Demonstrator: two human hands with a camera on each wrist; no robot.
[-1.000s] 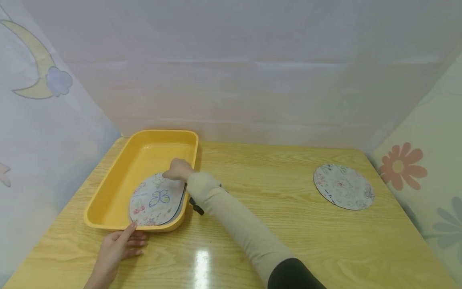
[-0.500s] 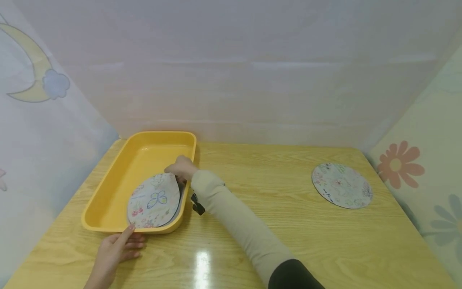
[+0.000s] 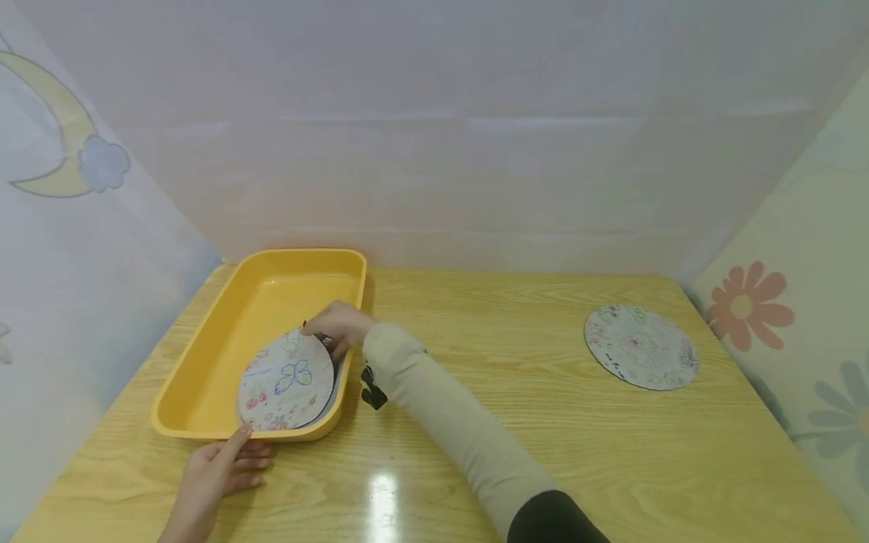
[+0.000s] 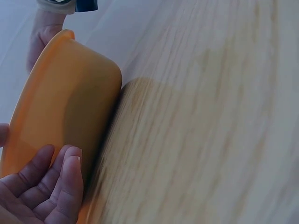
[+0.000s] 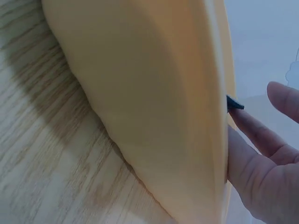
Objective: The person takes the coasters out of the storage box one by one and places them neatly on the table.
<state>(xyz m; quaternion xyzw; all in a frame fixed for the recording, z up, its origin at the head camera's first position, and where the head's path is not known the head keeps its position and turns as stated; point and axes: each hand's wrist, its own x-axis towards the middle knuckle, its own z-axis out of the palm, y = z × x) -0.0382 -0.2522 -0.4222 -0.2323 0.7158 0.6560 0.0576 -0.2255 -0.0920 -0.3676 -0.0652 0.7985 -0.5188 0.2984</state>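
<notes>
In a yellow tray point(image 3: 193, 369) lies a round white card point(image 3: 274, 392) with crayon drawings, a blue butterfly among them. A grey-blue edge shows beneath its right side. My left hand point(image 3: 216, 471) pinches the tray's near rim, thumb on top and fingers against the outer wall; the left wrist view shows those fingers point(image 4: 60, 186) curled there. My right hand point(image 3: 339, 324) reaches over the tray's right rim to the card's upper right edge. In the right wrist view its index fingertip meets a dark edge point(image 5: 235, 103), while the thumb point(image 5: 282, 99) stands apart. Some right fingers are partly hidden.
A second round card point(image 3: 641, 347) with crayon drawings lies flat at the table's right. The wooden table point(image 3: 475, 324) meets a pale wall sheet point(image 3: 434, 151) behind. Printed sheets stand at both sides, with a moon point(image 3: 57, 113) and a flower point(image 3: 743, 305).
My right hand has shifted from the top of the card to its right edge, with fingers now lower beside it. The card's outline looks narrower. My left hand stays on the rim.
</notes>
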